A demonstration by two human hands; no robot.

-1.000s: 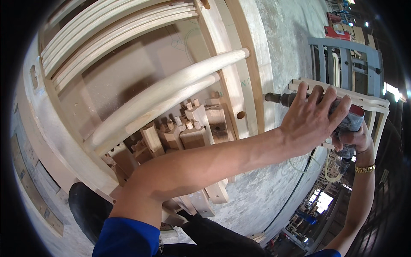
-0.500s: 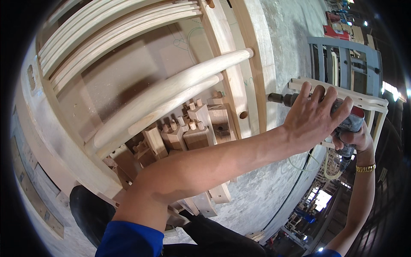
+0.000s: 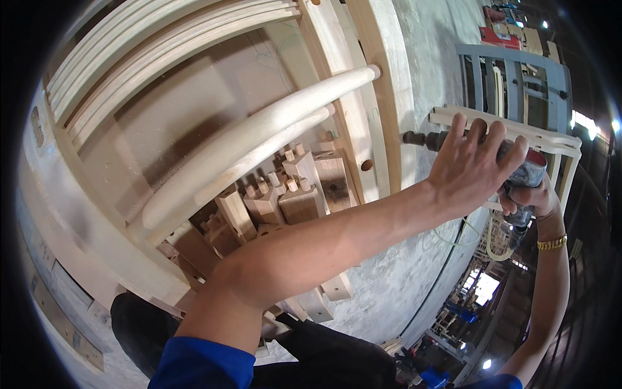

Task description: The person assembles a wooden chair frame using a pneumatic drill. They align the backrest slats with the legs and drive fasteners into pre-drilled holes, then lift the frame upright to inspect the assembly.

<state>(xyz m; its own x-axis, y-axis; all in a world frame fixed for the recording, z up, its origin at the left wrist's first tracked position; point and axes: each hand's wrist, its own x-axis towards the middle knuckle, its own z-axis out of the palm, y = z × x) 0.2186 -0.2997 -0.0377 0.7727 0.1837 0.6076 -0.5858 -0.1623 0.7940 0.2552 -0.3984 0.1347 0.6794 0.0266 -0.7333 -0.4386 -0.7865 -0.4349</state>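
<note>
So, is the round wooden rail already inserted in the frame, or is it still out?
Inserted. The end of the round rail sits in a hole of the upright frame piece, flush at its outer face. A second hole lower down stays empty.

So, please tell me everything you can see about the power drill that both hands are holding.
The power drill lies roughly level, its dark metal chuck pointing left at the pale wooden frame rail. The body looks grey with a red part at the rear; most of it is covered. The left hand spreads over its top, and the right hand wraps the grip from below. The tip at the wood is too small to tell.
</note>
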